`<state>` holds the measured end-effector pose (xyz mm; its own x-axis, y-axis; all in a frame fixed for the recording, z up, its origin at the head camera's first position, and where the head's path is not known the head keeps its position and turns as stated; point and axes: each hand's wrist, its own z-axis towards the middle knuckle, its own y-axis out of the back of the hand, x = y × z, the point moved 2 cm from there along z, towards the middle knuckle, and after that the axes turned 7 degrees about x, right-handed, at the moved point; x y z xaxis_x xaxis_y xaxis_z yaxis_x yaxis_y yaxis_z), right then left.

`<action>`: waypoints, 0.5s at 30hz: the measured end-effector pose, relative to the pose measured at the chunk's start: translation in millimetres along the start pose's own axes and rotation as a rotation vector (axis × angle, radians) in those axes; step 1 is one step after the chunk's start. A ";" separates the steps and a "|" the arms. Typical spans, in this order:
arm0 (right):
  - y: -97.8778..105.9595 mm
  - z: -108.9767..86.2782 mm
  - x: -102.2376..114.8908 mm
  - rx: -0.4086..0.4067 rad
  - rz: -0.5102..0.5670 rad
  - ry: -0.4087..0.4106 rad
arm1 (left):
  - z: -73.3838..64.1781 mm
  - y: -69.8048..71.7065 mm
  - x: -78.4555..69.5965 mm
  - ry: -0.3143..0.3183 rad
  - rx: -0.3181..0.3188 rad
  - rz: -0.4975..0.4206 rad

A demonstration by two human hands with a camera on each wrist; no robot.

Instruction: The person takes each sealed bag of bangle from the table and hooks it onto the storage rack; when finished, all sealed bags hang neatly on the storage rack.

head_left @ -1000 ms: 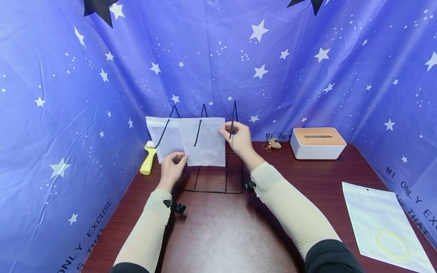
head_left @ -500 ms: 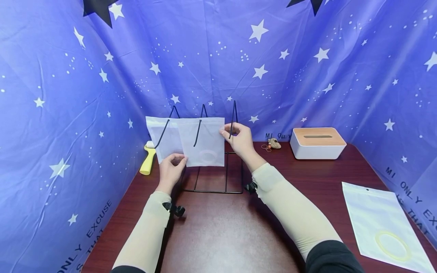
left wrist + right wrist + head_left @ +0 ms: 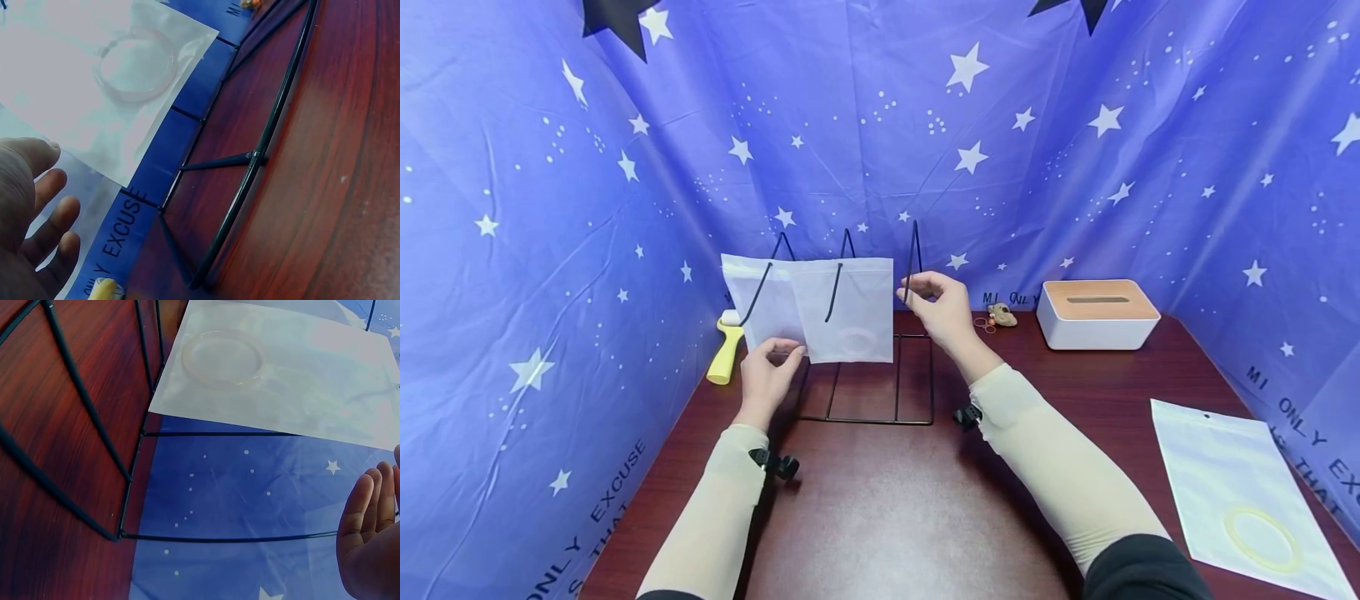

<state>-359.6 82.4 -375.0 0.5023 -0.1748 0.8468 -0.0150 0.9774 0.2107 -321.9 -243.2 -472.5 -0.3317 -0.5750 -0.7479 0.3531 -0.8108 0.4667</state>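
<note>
Two white zip bags, a left bag and a right bag, hang from hooks of a black wire rack. The right bag overlaps the left one, and a pale pink ring shows through its lower part. At the right bag's lower left corner is my left hand; the left wrist view shows its fingers loosely bent with nothing between them. My right hand is apart from the right bag's edge, behind the third hook, and holds nothing.
Another white bag with a yellow ring lies at the table's right. A tissue box and a small trinket stand at the back right. A yellow-handled roller is left of the rack. Starry blue cloth surrounds the table.
My right hand has let go of the right bag's edge and moved right. My left hand has drawn slightly left and down, its fingers loosening from the bag. Both bags stay hanging.
</note>
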 end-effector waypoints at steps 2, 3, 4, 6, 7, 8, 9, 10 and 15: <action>4.3 -7.1 13.8 0.007 -0.003 0.004 | -0.9 1.3 0.1 -0.006 0.006 0.004; 6.5 -10.9 21.7 0.012 -0.009 0.007 | -1.2 1.6 0.5 -0.005 0.010 0.005; 8.8 -14.9 29.6 0.018 -0.017 0.009 | -1.7 2.0 0.7 -0.005 0.013 0.006; 13.1 -23.2 45.0 0.029 -0.029 0.015 | -3.1 2.9 0.4 -0.004 0.023 0.006; 15.3 -25.4 46.5 0.033 -0.033 0.023 | -4.1 3.3 0.4 -0.003 0.026 0.006; 17.4 -27.7 48.0 0.038 -0.035 0.032 | -5.3 3.6 0.2 0.000 0.028 0.010; 19.5 -29.8 48.6 0.042 -0.038 0.039 | -6.6 4.1 -0.4 0.002 0.031 0.009; 21.7 -31.8 48.6 0.046 -0.043 0.047 | -8.0 4.5 -0.6 0.002 0.033 0.007; 33.3 -42.4 46.0 0.070 -0.045 0.051 | -14.8 6.0 0.4 0.010 0.047 -0.004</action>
<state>-300.3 111.9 -349.8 0.5472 -0.2102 0.8102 -0.0513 0.9577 0.2831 -307.0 -246.8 -477.0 -0.3238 -0.5709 -0.7545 0.3104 -0.8174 0.4853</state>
